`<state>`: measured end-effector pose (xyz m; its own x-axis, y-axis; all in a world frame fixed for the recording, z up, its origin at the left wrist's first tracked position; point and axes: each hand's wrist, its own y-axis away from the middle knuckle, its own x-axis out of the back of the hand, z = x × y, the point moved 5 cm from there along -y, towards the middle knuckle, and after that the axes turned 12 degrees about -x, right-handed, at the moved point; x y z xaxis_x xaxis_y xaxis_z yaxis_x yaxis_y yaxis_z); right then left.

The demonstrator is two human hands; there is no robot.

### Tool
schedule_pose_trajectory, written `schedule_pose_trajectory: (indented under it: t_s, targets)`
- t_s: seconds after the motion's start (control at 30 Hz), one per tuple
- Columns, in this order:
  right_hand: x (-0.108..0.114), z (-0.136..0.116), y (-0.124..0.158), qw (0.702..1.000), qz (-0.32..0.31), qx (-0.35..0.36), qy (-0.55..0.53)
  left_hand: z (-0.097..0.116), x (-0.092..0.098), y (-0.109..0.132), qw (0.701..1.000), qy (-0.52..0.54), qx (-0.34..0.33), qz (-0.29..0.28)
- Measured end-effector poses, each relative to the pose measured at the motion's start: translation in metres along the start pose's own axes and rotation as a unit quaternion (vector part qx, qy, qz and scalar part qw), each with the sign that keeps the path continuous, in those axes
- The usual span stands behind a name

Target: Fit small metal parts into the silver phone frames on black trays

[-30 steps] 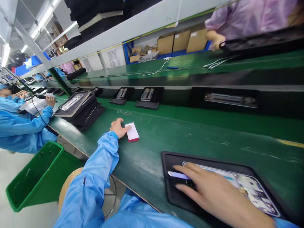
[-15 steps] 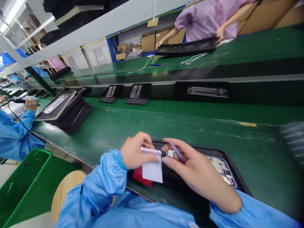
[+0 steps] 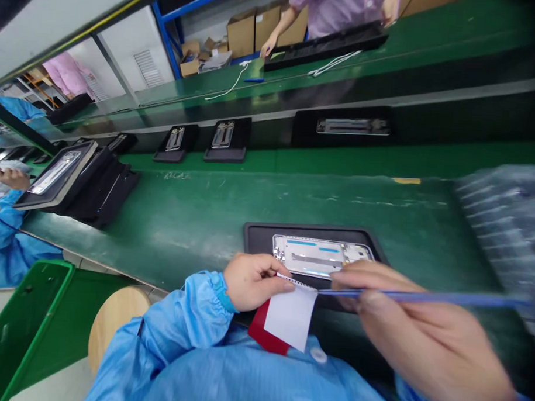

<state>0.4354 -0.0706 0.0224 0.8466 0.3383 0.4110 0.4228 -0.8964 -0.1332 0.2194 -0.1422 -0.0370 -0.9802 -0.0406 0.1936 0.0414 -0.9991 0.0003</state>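
At near edge of bench point(image 3: 183, 215), left hand point(image 3: 256, 285) pinches pad point(image 3: 291, 318), white over red, between thumb and fingers. Right hand point(image 3: 420, 340) pinches blue stick point(image 3: 470, 299) between thumb and fingertips, tip at pad's corner. Just beyond pad, phone frame point(image 3: 307, 260) lies in black tray point(image 3: 258, 241).

The tray point(image 3: 258, 242) is black. On the tray, the frame point(image 3: 309, 249) is silver with two blue strips. At the tray's near side, the paper sheet point(image 3: 289, 318) is white with a row of dark dots along the top, and its cover point(image 3: 259, 329) is red. The stick point(image 3: 443, 298) near the tray is blue-purple. Left of the tray, the sleeve point(image 3: 188, 326) is blue, the stool point(image 3: 117, 321) light brown, the bin point(image 3: 26, 332) green.
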Motion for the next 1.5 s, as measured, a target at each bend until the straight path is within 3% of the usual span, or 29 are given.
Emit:
schedule_pose_trajectory:
  t_s: [0.1,0.23,0.73,0.97,1.07,1.23,1.33,1.4,1.5]
  targets:
    - [-0.013,-0.003,0.010,0.999,-0.047,0.020,0.009,0.007,-0.002,0.003,0.999,-0.044,-0.013,-0.022]
    - [-0.020,0.009,0.018,0.999,-0.007,0.024,0.034,0.009,-0.005,0.006,0.997,-0.064,-0.017,-0.038]
    - [-0.019,0.018,0.013,0.999,-0.018,-0.024,0.033,0.014,-0.007,0.004,0.994,-0.090,-0.025,-0.051]
    - [-0.018,0.005,0.004,0.996,-0.025,-0.080,-0.014,0.009,-0.004,0.005,0.995,-0.092,0.001,-0.043]
    - [-0.023,0.013,-0.017,0.993,-0.031,-0.111,-0.005,-0.002,0.020,0.006,0.995,-0.094,-0.002,0.013]
    - [-0.048,0.053,-0.053,0.984,-0.081,-0.157,-0.002,-0.030,0.114,0.004,0.965,-0.125,-0.002,0.231]
    - [-0.058,0.066,-0.057,0.983,-0.097,-0.158,0.009,-0.043,0.159,0.002,0.945,-0.146,0.001,0.292]
    - [-0.060,0.067,-0.054,0.982,-0.099,-0.157,0.021,-0.050,0.176,0.001,0.936,-0.157,0.003,0.314]
    - [-0.060,0.064,-0.051,0.981,-0.102,-0.162,0.026,-0.055,0.186,0.002,0.928,-0.170,0.004,0.332]
